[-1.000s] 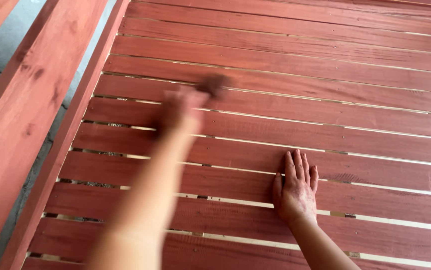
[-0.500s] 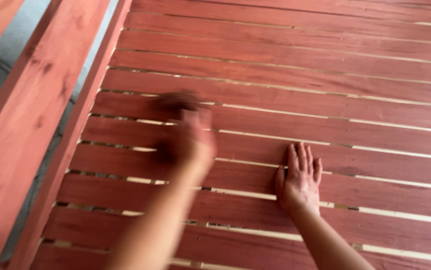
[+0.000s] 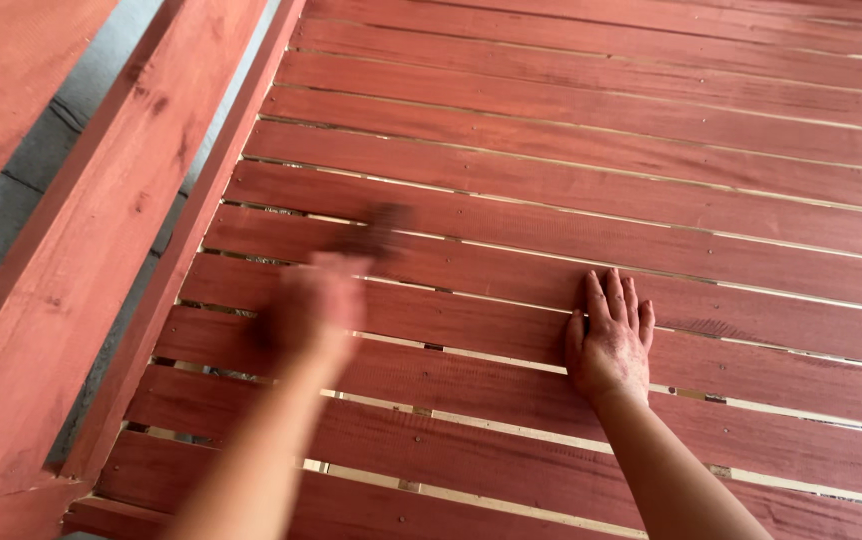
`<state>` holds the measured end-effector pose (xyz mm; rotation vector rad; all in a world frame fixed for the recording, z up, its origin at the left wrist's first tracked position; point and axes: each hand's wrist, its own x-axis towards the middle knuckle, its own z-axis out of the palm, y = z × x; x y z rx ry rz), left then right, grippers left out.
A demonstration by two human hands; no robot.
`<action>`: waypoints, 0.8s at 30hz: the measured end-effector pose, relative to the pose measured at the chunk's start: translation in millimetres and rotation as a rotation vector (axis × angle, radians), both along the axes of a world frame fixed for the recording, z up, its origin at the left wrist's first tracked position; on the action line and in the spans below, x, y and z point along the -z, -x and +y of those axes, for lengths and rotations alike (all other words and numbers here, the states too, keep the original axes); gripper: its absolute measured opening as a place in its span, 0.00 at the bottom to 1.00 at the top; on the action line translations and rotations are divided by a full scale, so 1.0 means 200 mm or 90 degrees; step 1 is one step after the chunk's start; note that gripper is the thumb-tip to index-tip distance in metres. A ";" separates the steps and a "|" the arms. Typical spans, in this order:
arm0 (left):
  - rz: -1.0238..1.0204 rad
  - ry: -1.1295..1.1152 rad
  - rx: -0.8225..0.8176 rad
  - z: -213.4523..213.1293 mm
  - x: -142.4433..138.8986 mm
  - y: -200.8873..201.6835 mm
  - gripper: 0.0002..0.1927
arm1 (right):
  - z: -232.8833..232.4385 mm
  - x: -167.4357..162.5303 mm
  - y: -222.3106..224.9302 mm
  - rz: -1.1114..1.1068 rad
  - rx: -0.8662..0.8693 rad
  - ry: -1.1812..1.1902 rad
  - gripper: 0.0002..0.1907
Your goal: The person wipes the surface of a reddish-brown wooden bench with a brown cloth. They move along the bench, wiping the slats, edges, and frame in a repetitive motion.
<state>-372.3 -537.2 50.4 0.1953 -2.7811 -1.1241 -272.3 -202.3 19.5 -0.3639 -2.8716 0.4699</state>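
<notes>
The work surface is a panel of red-stained wooden slats (image 3: pixel 591 150). The slats run left to right across the view, climbing slightly toward the left, with narrow pale gaps between them. Along the left edge a thick red side rail (image 3: pixel 101 230) runs from lower left to upper right. Grey concrete floor (image 3: pixel 11 215) shows in a strip left of the rail, and another red board (image 3: pixel 11 70) fills the upper left corner.

The left hand (image 3: pixel 316 305) is over the slats near the left end of the panel and is motion-blurred. A dark, blurred object (image 3: pixel 376 235) projects from it toward the upper right. The grip cannot be told, nor the kind of object. Its long axis appears to lie crosswise to the slats, pointing away from the person.

The right hand (image 3: pixel 611 340) lies flat, palm down, fingers straight and close together, pointing up the panel. It presses on the slats and holds nothing.
</notes>
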 end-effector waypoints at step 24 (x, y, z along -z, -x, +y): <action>-0.268 0.092 0.149 0.39 -0.05 -0.63 0.18 | 0.03 0.07 0.05 0.012 -0.015 -0.004 0.33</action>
